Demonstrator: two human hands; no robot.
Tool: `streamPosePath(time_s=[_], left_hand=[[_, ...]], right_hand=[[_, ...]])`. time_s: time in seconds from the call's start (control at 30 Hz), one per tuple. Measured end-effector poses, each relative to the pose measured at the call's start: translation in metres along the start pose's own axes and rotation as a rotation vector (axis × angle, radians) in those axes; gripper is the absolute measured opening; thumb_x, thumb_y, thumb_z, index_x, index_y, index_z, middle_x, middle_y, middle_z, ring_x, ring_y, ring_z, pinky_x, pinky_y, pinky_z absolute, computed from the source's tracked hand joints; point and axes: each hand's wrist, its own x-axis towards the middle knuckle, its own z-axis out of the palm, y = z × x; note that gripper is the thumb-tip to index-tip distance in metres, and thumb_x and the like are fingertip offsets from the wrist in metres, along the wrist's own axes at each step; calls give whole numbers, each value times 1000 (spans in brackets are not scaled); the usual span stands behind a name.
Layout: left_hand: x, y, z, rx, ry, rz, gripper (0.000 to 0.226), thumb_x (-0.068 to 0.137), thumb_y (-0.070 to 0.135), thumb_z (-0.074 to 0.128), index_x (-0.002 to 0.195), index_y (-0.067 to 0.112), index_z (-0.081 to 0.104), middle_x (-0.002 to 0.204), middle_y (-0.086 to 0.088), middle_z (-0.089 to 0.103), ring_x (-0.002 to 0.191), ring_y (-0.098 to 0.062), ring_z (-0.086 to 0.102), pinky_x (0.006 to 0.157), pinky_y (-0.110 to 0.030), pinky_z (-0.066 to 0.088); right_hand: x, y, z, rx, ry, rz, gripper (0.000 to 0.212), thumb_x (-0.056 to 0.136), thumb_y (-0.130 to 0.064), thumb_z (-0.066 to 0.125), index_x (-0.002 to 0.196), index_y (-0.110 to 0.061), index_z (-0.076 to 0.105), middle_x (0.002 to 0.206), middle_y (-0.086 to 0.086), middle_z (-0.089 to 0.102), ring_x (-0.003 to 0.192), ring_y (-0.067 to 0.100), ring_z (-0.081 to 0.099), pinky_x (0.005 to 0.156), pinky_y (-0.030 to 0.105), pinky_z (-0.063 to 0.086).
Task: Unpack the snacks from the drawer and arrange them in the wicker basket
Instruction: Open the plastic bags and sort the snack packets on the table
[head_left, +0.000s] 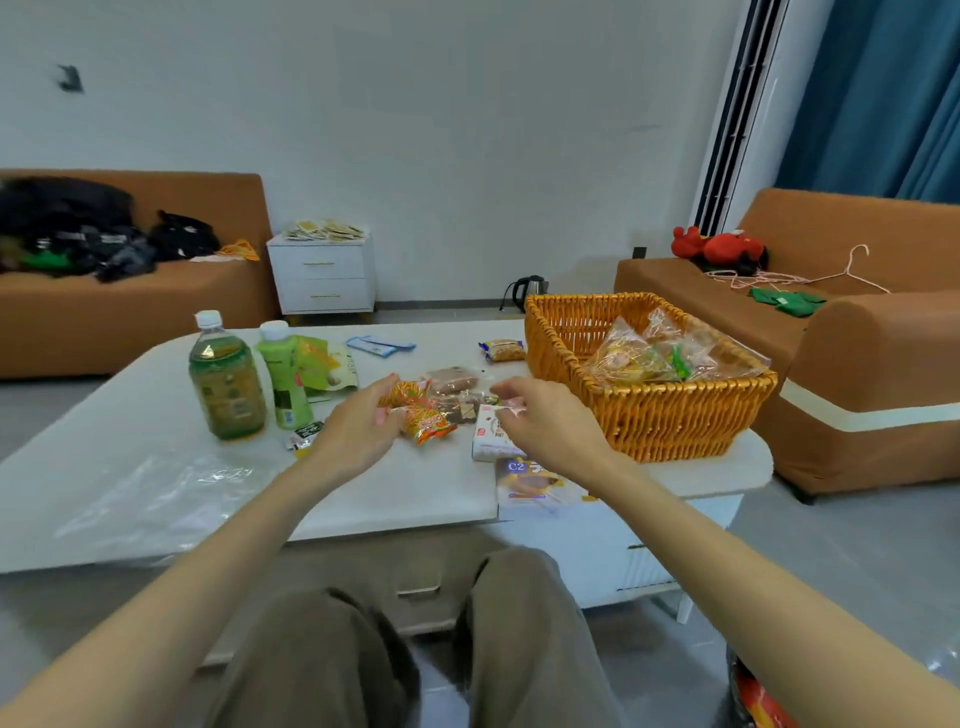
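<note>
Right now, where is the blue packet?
Head view: the blue packet lies near the far edge of the table, between the pale green bottle and the yellow packet.

The wicker basket (649, 415), right of centre, was woven cane, ribbed and rough, with a slight sheen. The clear bag (675, 353) inside it was thin, crinkled plastic that caught the light. At centre, the orange snack packets (423, 418) were glossy printed film. The table (130, 415) had a smooth, matt white top, and a clear plastic sheet (171, 493) shone at its lower left. The bottle (226, 379) was transparent plastic. The sofa (857, 374) at right wore matt cloth, and the kettle (532, 288) behind was polished metal.
</note>
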Motion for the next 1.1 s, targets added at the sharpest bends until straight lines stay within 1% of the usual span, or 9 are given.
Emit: streamPosePath(time_s=[0.1,0.23,0.4,0.57,0.63,0.77,0.87,1.0,1.1], left_hand=[[-25,-28,-8,20,34,-58,46,98,15,48,144,14,40,144,-5,46,130,-23,43,95,-24,33],[-41,-83,-16,148,29,-191,50,97,21,49,146,15,38,147,-9,43,134,-25,39,105,-33,33],[-41,-140,-18,289,-15,-309,54,98,25,46,148,13,32,149,-11,39,137,-28,35,110,-38,33],[-38,-185,-10,536,-149,-514,55,100,41,34,152,26,19,158,-17,12,144,-42,6,115,-52,11],[-38,-196,-5,566,-218,-571,53,99,43,31,149,25,23,157,-18,16,143,-43,11,114,-55,12],[-42,-209,-1,640,-188,-494,41,98,38,32,134,20,41,136,-14,43,124,-38,41,99,-46,34],[-39,-206,-4,628,-110,-412,34,98,35,37,125,22,51,121,-6,53,113,-32,46,85,-36,39],[-29,-195,-5,440,-112,-361,40,94,40,48,133,33,53,123,-2,60,122,-24,43,90,-31,40],[-22,-196,1,360,-174,-288,47,93,48,50,137,32,48,121,-1,61,124,-24,41,99,-34,40]], right_hand=[[-4,-19,26,-17,-57,-25,37,94,-25,52,130,-21,58,129,-2,62,116,20,56,91,34,47],[-1,-35,64,8,-134,-33,37,93,-25,52,129,-22,58,130,-2,61,117,21,55,91,36,47],[18,-42,110,-11,-210,-47,42,92,-24,56,133,-17,54,137,6,53,126,24,47,101,38,42],[45,-46,159,-80,-257,-63,49,92,-24,57,139,-15,47,151,8,36,137,27,32,111,40,31],[55,-48,179,-147,-250,-96,51,92,-26,57,141,-16,45,155,7,29,142,27,25,115,42,26],[78,-51,217,-261,-261,-159,51,96,-30,51,145,-20,40,160,5,20,147,27,11,118,46,13],[97,-57,240,-315,-286,-219,51,99,-33,44,148,-26,33,161,1,17,149,26,4,117,52,0],[108,-59,265,-392,-345,-252,53,103,-37,26,154,-31,14,162,-2,11,149,28,-2,114,58,-11],[113,-56,272,-402,-344,-256,51,104,-39,21,154,-34,14,162,-2,13,149,26,8,114,59,-11]])
